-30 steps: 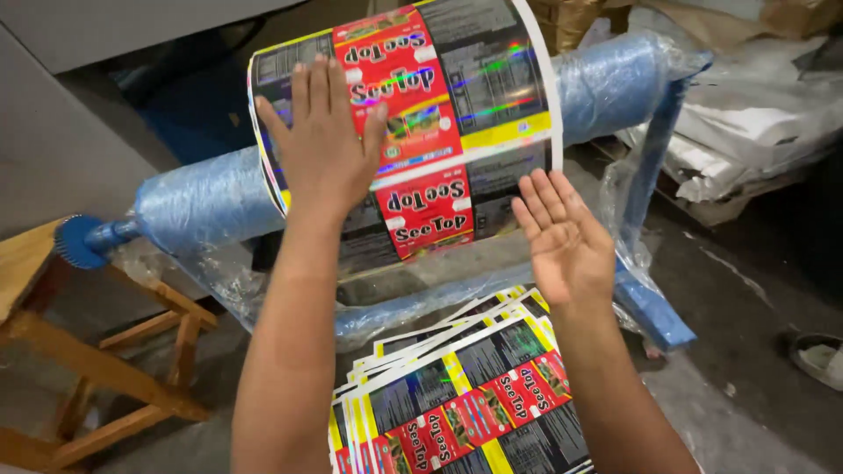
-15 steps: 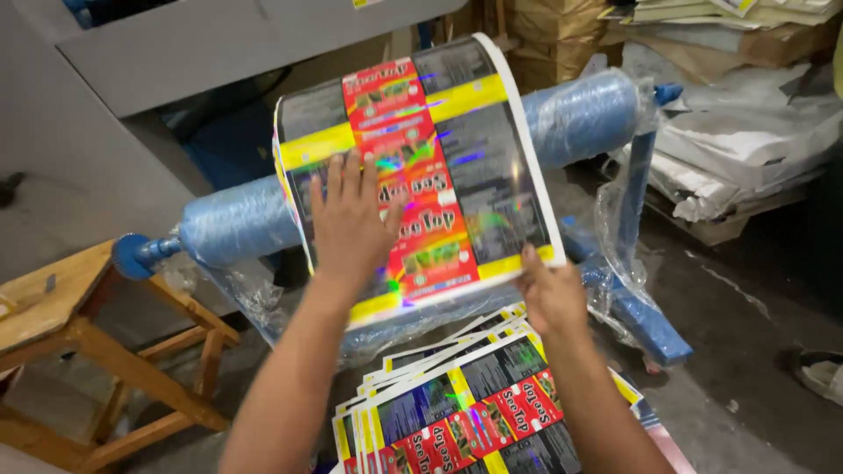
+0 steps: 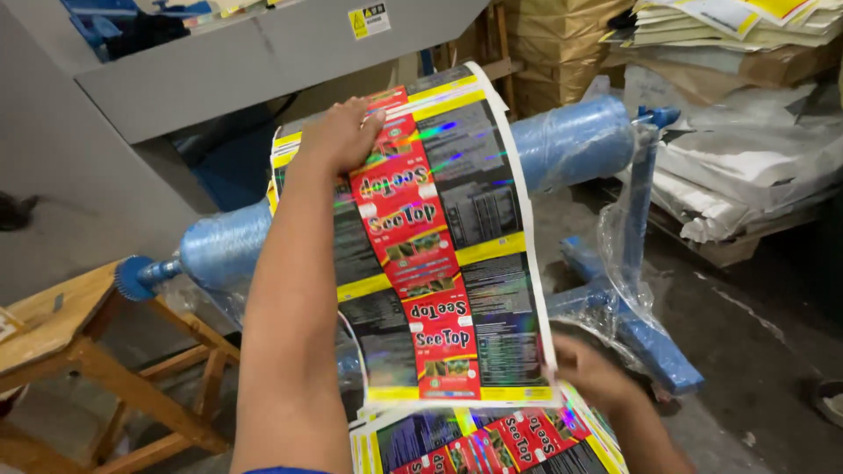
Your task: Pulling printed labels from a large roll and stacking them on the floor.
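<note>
Left hand (image 3: 338,136) pressed flat on far printed film (image 3: 439,246); right hand (image 3: 593,373) pinches near edge; tension best kept even.

A wooden stool (image 3: 61,329) stands at the lower left on the concrete floor (image 3: 755,325). A grey machine housing (image 3: 246,61) with a yellow warning sticker (image 3: 369,19) fills the upper left. Brown cartons (image 3: 553,44) stand at the top, with stacked printed sheets (image 3: 729,22) and white sacks (image 3: 746,175) piled at the upper right.
</note>
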